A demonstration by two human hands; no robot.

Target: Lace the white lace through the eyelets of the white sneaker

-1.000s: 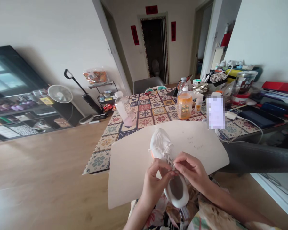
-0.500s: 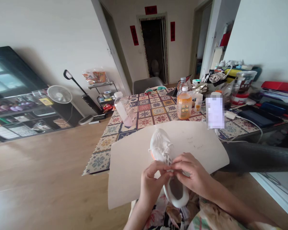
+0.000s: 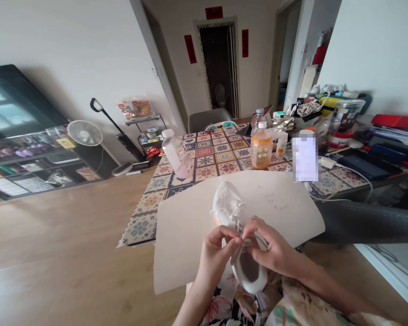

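Note:
A white sneaker [image 3: 227, 199] lies toe away from me on a large white board [image 3: 183, 231], its heel end near my lap. Over its tongue, my left hand [image 3: 218, 249] pinches the white shoelace [image 3: 237, 222] between thumb and index finger. My right hand [image 3: 275, 249] meets it from the other side, fingers closed on the lace, and a thin loop of lace shows beside its index finger. The fingertips of both hands nearly touch, so the exact crossing of the lace is partly hidden. The shoe's opening gapes below the hands.
Beyond the board, a patterned tablecloth [image 3: 206, 151] carries a clear bottle [image 3: 177, 156] at left and an orange juice bottle [image 3: 261, 147]. A phone with a blurred screen [image 3: 305, 157] stands at right, with a white cable [image 3: 355, 171] and piled clutter behind. A grey chair [image 3: 207, 120] stands at the far side.
Both hands have shifted slightly at the lace. The right fingers have lifted and parted a little from the left, and a loop of lace now shows by the right hand. The shoe stays put.

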